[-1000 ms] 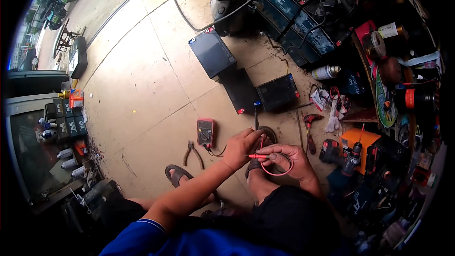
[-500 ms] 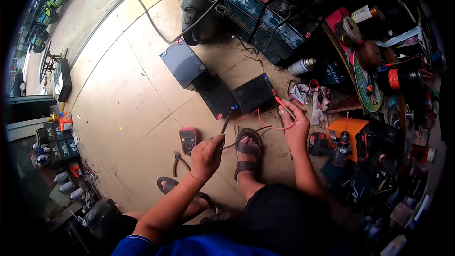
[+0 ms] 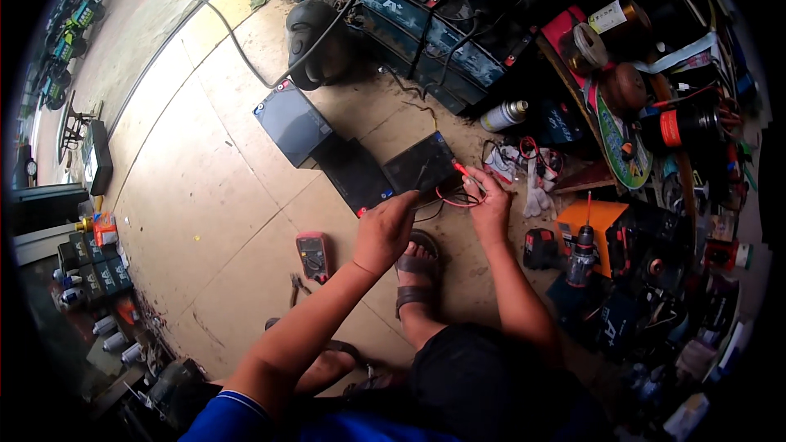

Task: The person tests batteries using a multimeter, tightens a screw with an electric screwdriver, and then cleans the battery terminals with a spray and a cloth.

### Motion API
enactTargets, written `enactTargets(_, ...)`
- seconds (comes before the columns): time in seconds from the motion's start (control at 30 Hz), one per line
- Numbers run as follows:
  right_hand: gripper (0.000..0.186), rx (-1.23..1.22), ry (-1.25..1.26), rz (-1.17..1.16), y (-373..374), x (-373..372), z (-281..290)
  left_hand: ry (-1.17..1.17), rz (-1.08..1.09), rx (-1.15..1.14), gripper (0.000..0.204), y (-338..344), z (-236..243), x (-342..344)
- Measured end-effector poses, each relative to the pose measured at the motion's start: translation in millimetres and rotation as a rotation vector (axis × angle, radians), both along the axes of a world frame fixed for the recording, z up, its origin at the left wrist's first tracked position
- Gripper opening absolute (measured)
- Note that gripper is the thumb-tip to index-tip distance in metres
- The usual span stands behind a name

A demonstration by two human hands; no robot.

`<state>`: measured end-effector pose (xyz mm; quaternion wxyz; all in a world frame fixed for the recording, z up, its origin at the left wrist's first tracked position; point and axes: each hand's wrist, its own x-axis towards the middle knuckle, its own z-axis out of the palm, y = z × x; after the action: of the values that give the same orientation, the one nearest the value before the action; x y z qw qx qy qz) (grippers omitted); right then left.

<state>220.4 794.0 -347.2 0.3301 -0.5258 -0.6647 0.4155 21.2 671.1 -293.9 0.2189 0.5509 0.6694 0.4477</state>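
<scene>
Three black batteries lie corner to corner on the tiled floor: a far-left battery with a grey sheen (image 3: pixel 292 121), a middle battery (image 3: pixel 354 170) and a right battery (image 3: pixel 407 165). My right hand (image 3: pixel 489 209) grips a red test probe (image 3: pixel 464 172), its tip at the right battery's red terminal. Closed round a black test probe (image 3: pixel 422 176), my left hand (image 3: pixel 385 233) is at the near edge of the middle and right batteries. That probe slants over the right battery's top; whether its tip touches is unclear. A red-and-grey multimeter (image 3: pixel 313 256) rests left of my left hand.
Pliers (image 3: pixel 296 288) lie near the multimeter, partly behind my left arm. Along the right stand a spray can (image 3: pixel 504 116), an orange box (image 3: pixel 591 225) and a cordless drill (image 3: pixel 582 258). A black helmet-like object (image 3: pixel 315 45) sits beyond the batteries, with a dark cable across it.
My left hand has moved up and right, taking the black probe from near the middle battery's blue terminal over the right battery. The red probe stays at the red terminal. The whole view shifted slightly.
</scene>
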Motion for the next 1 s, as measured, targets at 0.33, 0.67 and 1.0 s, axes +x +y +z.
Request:
enactTargets(0.33,0.023,0.19,-0.199,0.13,4,-6,18,-0.041,-0.007,-0.03,0.022,65,-22,3)
enactTargets(0.67,0.024,0.224,-0.203,0.132,8,-4,20,-0.025,-0.007,-0.084,0.024,72,-26,13)
enactTargets(1.0,0.018,0.179,-0.203,0.096,2,-13,23,-0.081,0.022,-0.046,0.03,75,-40,25)
